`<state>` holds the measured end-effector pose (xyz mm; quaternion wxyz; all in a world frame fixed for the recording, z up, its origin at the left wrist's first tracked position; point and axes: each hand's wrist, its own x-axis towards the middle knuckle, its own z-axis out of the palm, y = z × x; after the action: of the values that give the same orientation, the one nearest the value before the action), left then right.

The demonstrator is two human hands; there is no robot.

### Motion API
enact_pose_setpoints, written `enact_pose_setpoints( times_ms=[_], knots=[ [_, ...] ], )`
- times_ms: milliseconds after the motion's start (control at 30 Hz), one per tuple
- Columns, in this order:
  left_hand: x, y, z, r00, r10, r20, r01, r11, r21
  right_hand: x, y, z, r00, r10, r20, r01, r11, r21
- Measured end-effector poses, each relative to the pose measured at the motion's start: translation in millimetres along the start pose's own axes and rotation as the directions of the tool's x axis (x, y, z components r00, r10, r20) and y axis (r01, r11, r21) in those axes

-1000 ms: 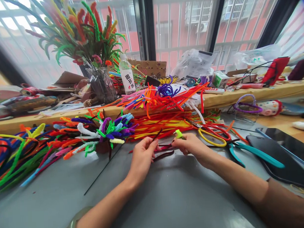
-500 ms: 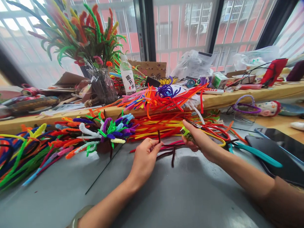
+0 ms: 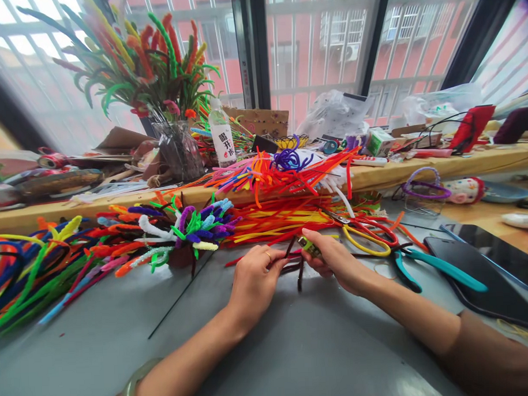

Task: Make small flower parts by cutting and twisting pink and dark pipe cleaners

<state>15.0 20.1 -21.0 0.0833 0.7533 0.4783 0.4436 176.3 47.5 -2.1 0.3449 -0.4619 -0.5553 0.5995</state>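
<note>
A dark brown fuzzy stem leans right, pinched in the left hand's fingertips over the middle of the grey worktop. The right hand is closed around a small green lighter with a metal end. Half a second ago the lighter was farther right and the stem upright; now the metal end sits just beside the stem, apparently close enough to work on it. No flame shows. Teal-handled pliers lie right.

Our grey tabletop: red and yellow pipe cleaners along the far edge, pliers and phones toward the right edge.
</note>
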Motion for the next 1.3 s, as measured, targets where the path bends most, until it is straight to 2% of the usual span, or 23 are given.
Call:
enact_pose_setpoints(
  times_ms=[200, 467, 700, 867, 1033, 1200, 1300],
  knots=[
    [-1.1, 1.5, -1.6, 0.999, 0.045, 0.0, -0.045, 0.996, 0.077, -1.1, -2.2, 1.8, 1.0, 0.024, -0.013, -0.024, 1.0, -0.008],
    [-1.3, 3.4, -1.2, 0.998, 0.056, 0.009, -0.056, 0.993, 0.101, -1.4, -1.2, 1.4, 1.0, 0.023, 0.005, -0.023, 0.999, -0.031],
    [-1.9, 0.5, -2.6, 1.0, 0.004, 0.008, -0.005, 0.998, 0.058, 1.6, -2.1, -1.4, 0.996, 0.08, -0.031, -0.08, 0.997, -0.011],
    [0.2, -1.2, -1.5, 0.997, -0.08, 0.006, 0.08, 0.996, -0.043, 0.3, -2.3, -0.7, 0.997, 0.072, 0.007, -0.072, 0.996, 0.05],
    [0.2, -2.3, -0.6, 0.994, -0.108, 0.001, 0.108, 0.99, -0.093, 0.7, -1.9, -0.1, 0.996, 0.084, 0.015, -0.085, 0.994, 0.071],
    [1.2, -2.9, -0.8, 0.993, -0.119, 0.001, 0.118, 0.984, -0.132, 0.2, -5.0, 0.4, 0.994, 0.109, -0.003, -0.109, 0.993, 0.055],
    [1.7, -2.5, -0.8, 0.986, -0.167, 0.006, 0.165, 0.967, -0.196, 0.1, -6.0, 0.6, 0.989, 0.148, 0.016, -0.149, 0.988, 0.03]
  ],
)
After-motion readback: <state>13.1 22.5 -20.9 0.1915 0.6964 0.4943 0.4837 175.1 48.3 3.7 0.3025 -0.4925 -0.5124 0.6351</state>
